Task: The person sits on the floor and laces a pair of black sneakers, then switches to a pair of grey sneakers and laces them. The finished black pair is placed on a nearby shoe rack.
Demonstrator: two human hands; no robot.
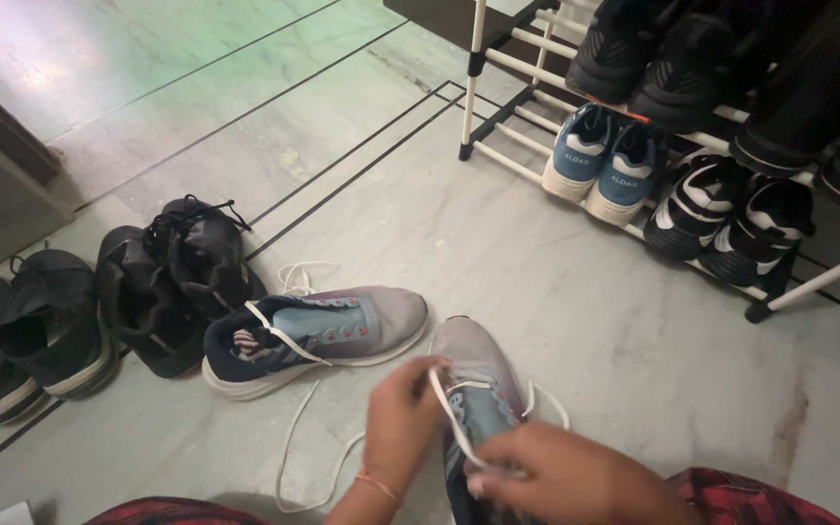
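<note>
A white flat lace (447,406) is pinched taut by the left hand (402,420) and apparently the right hand (558,475) over the grey-and-blue mesh trainer (476,381), best threaded untwisted, its mate (315,335) lying beyond.

Left hand (402,408) fingers pinched; right hand (561,476) apparently curled shut.

The left hand (402,413) pinched a white lace (446,403) above the grey shoe (478,374) on the stone floor (537,253); the right hand (566,476) gripped the same lace lower down, over the shoe's blue tongue; its mate (318,335) lay just beside it, toe pointing right, laces trailing loose; black shoes (162,282) sat farther left; a white rack (498,97) held blue trainers (603,160) and black-and-white ones (726,209).
</note>
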